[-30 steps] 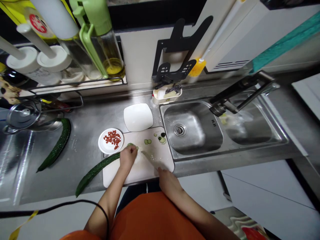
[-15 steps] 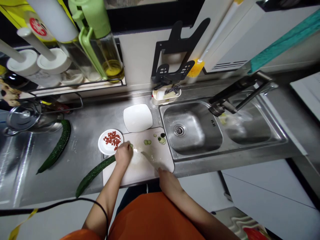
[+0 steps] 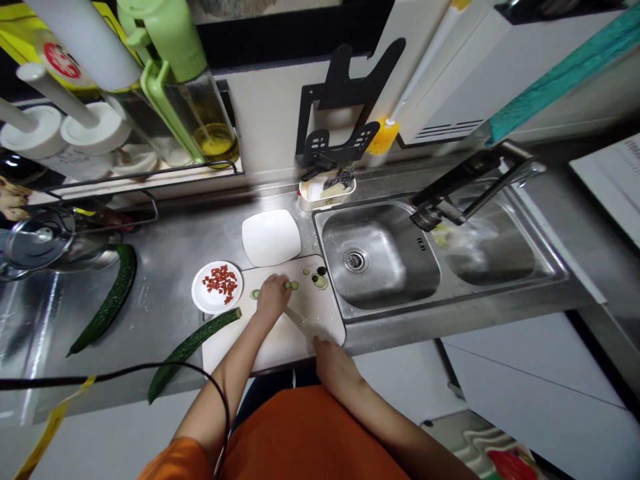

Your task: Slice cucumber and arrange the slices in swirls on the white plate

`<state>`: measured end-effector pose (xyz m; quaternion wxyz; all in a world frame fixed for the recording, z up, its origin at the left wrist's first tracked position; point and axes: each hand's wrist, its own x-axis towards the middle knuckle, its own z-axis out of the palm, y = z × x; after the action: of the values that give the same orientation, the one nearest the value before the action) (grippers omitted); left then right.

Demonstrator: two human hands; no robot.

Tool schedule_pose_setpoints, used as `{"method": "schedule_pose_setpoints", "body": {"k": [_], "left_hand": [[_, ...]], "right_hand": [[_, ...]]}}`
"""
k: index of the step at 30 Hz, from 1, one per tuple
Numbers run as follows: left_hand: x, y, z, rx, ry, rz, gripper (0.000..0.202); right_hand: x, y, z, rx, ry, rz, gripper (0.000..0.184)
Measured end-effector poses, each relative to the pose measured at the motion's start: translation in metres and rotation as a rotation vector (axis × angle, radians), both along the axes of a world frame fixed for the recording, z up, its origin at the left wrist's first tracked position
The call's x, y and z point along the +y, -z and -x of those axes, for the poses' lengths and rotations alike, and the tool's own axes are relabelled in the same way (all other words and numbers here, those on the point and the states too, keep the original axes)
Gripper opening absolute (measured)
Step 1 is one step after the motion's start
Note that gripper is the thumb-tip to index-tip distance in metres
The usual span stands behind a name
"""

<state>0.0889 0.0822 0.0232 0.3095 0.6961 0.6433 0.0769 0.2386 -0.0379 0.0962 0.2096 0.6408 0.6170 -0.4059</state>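
My left hand (image 3: 273, 297) is over the cutting board (image 3: 270, 347), its slightly blurred fingers curled and closed at a pair of cucumber slices (image 3: 292, 285). My right hand (image 3: 334, 361) grips a knife (image 3: 302, 324) by its handle, with the blade lying low across the board and pointing up-left. A cut cucumber (image 3: 200, 343) rests partly on the board's left edge, its pale cut end facing the board. Another small cucumber piece (image 3: 255, 294) lies left of my left hand. More slices and dark end pieces (image 3: 319, 277) sit at the board's upper right corner.
A white plate of diced red pieces (image 3: 218, 287) stands left of the board, and a white square plate (image 3: 271, 237) behind it. A whole cucumber (image 3: 107, 303) lies farther left. The steel sink (image 3: 380, 257) adjoins on the right. A black cable (image 3: 165, 365) crosses the lower left.
My left hand has left the long cucumber and moved right to the slices in the middle of the board. A small piece stays behind it. My right hand and knife hold nearly still.
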Motion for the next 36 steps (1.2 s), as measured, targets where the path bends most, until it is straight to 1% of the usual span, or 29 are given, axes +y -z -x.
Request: {"method": "schedule_pose_setpoints", "body": {"k": [3,6,13,16,19,23,25,27,31,34,36], "left_hand": [[0.004,0.005,-0.011,0.039,0.023,0.032,0.019],[0.004,0.008,-0.015,0.043,0.022,0.019,0.017],[0.004,0.005,-0.016,-0.019,0.044,-0.018,0.009],[0.003,0.005,-0.017,-0.040,0.063,-0.006,0.009],[0.001,0.004,-0.016,-0.063,0.052,0.012,0.008],[-0.006,0.001,-0.006,-0.166,-0.033,0.019,0.005],[-0.011,0.000,0.004,-0.208,-0.094,0.010,0.004],[-0.018,-0.001,0.015,-0.235,-0.147,0.007,0.007],[-0.030,0.000,0.032,-0.252,-0.249,0.071,0.012],[-0.038,0.004,0.038,-0.269,-0.312,0.146,0.014],[-0.042,0.007,0.038,-0.266,-0.337,0.162,0.014]], "right_hand": [[0.002,-0.002,0.000,-0.013,0.001,0.002,0.041],[0.002,-0.002,-0.001,-0.013,0.001,0.001,0.040],[0.001,0.001,-0.002,-0.011,-0.018,-0.013,0.043],[0.001,0.002,-0.003,-0.005,-0.020,-0.013,0.042],[0.002,0.004,-0.004,0.000,-0.029,-0.016,0.040],[0.001,0.005,-0.006,0.015,-0.033,-0.023,0.040],[0.000,0.004,-0.008,0.017,-0.021,-0.017,0.039],[0.000,0.003,-0.011,0.015,-0.012,-0.005,0.038],[-0.003,0.001,-0.019,0.028,-0.026,0.003,0.038],[-0.004,0.002,-0.021,0.032,-0.019,-0.010,0.038],[-0.004,0.002,-0.020,0.025,-0.010,-0.026,0.039]]}}
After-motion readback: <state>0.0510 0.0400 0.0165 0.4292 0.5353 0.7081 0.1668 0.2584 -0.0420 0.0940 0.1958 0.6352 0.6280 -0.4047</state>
